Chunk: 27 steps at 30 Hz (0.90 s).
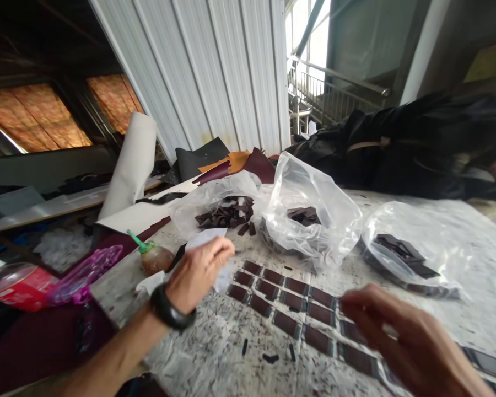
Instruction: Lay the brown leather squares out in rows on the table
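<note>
My left hand [200, 270], with a black band on its wrist, hovers left of the rows of small dark brown rectangular pieces [292, 301]. Its fingers are curled together; whatever they may hold is hidden. Behind them lies a thin white sheet [221, 280]. Over the right end of the rows is my right hand [400, 331], smeared by motion, so its grip is unclear. The pieces lie flat, with pale and dark edges showing. Beyond them stand clear plastic bags holding dark strips: a left bag [186, 207], a middle bag [289, 187] and a right bag [397, 218].
A bulb-shaped bottle with a green nozzle [152, 258] stands at the table's left edge. Small black scraps [270, 358] dot the worktop [215, 364]. At far left are a red-labelled bottle [20, 284] and purple plastic [86, 273]. Dark bulky material [417, 149] lies behind.
</note>
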### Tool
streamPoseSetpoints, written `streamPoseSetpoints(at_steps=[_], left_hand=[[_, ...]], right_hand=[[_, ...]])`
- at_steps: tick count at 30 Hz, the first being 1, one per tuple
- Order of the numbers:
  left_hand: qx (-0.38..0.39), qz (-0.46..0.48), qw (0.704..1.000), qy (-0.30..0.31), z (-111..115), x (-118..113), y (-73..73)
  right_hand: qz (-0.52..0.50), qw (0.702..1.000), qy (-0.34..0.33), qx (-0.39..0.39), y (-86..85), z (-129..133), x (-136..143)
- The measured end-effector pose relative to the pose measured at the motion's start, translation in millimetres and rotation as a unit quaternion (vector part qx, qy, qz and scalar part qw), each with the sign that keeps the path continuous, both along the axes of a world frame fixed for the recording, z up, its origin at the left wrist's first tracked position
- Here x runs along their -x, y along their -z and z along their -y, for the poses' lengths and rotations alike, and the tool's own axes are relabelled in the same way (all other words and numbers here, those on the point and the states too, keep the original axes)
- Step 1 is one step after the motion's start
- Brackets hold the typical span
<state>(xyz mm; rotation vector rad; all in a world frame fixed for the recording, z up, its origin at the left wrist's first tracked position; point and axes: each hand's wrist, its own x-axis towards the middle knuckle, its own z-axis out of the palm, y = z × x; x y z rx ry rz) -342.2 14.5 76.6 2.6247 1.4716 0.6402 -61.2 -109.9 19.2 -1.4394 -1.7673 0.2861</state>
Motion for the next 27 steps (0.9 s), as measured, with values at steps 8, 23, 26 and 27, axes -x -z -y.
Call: streamPoseSetpoints(at_steps=[8,23,26,27], left_hand=[[-0.012,-0.043,0.993,-0.106,-154,27,-17.1],[-0.031,0.046,0.993,0.103,-81,-9,17.1],[-0.031,0.066,0.988,0.138,-65,-22,15.3],[-0.03,0.073,0.986,0.147,-60,-26,13.4]], right_hand=[[0.347,0.935,0.018,0.067,-73.9,-157,-6],[0.393,0.911,0.031,0.121,-56.9,-212,-32],[0.34,0.936,0.062,0.07,-58.5,-209,-31],[0.316,0.945,0.07,0.05,-60.3,-207,-31]])
